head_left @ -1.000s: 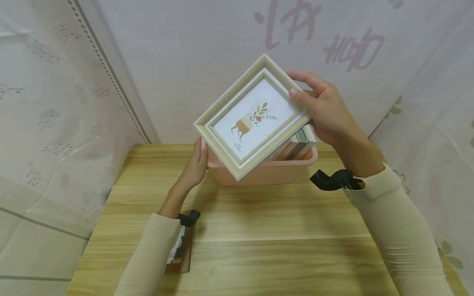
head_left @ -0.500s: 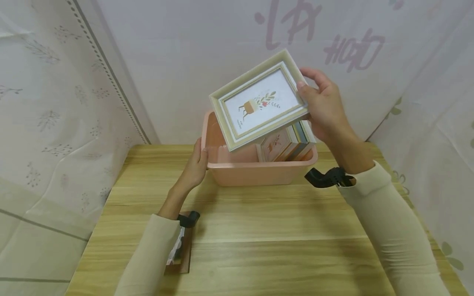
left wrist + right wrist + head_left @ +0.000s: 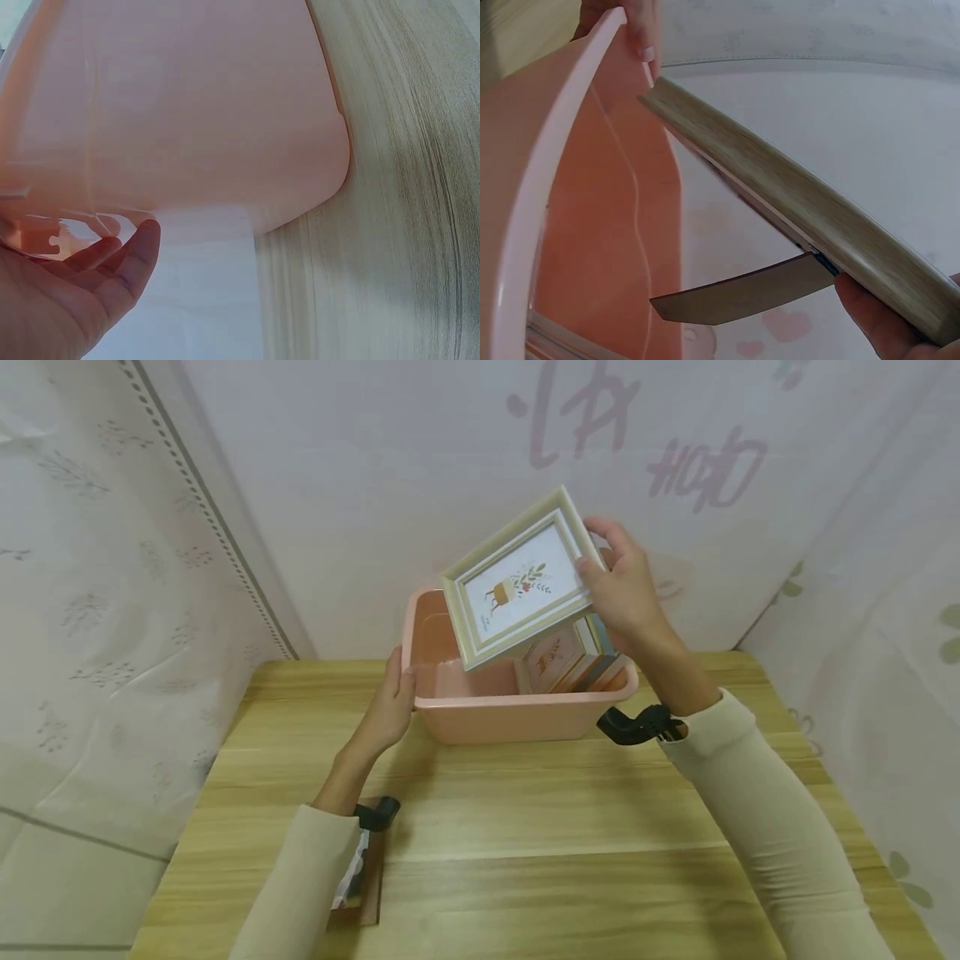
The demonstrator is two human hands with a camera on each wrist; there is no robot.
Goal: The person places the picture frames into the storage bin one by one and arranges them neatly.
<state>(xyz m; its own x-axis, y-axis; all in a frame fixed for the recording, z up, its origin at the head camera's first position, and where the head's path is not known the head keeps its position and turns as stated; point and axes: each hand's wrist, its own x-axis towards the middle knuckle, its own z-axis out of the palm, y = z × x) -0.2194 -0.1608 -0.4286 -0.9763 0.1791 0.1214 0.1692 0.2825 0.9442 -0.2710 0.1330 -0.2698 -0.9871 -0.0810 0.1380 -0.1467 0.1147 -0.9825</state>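
The left hand (image 3: 386, 710), with a brown frame (image 3: 371, 893) on the table (image 3: 562, 827) at its six o'clock, grips the rim of the pink basin (image 3: 517, 720) at nine o'clock. A cream picture frame (image 3: 521, 581) hangs tilted above the basin, and several smaller-looking frames (image 3: 553, 660) lean inside toward three o'clock. The right hand (image 3: 626, 589) pinches the cream picture frame's edge between two and three o'clock.
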